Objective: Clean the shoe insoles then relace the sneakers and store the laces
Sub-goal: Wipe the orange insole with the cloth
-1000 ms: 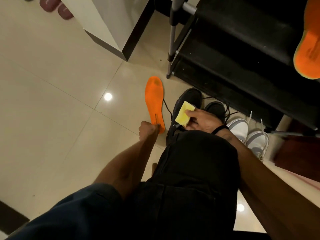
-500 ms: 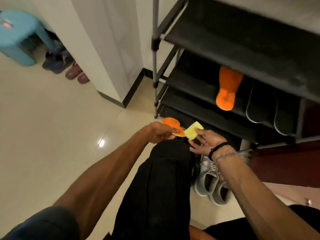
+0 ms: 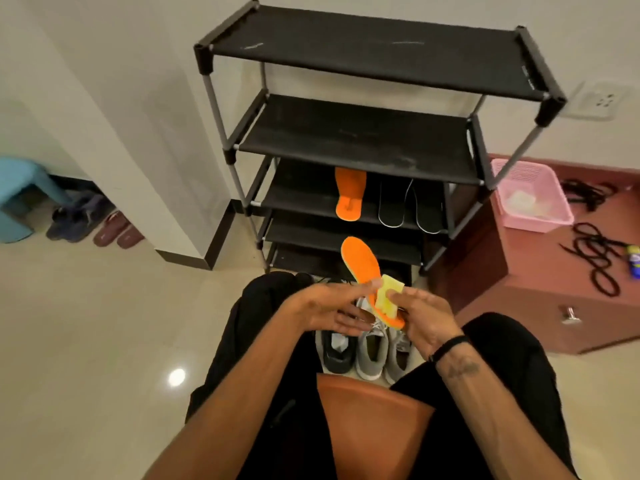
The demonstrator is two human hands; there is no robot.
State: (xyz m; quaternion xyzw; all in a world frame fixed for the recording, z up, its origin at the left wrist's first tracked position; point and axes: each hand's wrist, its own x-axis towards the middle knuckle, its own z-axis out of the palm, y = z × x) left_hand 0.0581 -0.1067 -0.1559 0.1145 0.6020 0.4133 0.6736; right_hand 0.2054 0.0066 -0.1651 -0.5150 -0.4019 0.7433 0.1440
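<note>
My left hand [image 3: 329, 306] holds an orange insole [image 3: 362, 263] by its lower half, toe end pointing up and away. My right hand [image 3: 420, 315] pinches a yellow cloth [image 3: 493, 294] against the insole's heel part. On the floor under my hands stand a black sneaker [image 3: 337, 353] and a pair of grey sneakers [image 3: 374, 355]. A second orange insole [image 3: 349, 194] and two dark insoles [image 3: 410, 206] lie on the third shelf of the black shoe rack [image 3: 363, 53]. Black laces [image 3: 595, 258] lie loose on the pink cabinet [image 3: 533, 306].
A pink basket [image 3: 530, 195] with pale contents sits on the cabinet beside the rack. A small blue and yellow bottle [image 3: 633, 259] lies at the right edge. A white pillar [image 3: 131, 150], a blue stool [image 3: 20, 192] and several shoes [image 3: 93, 223] stand at the left.
My left hand lifted the orange insole off the floor to in front of me. My right hand brought the yellow cloth onto it. My view rose to take in the whole rack.
</note>
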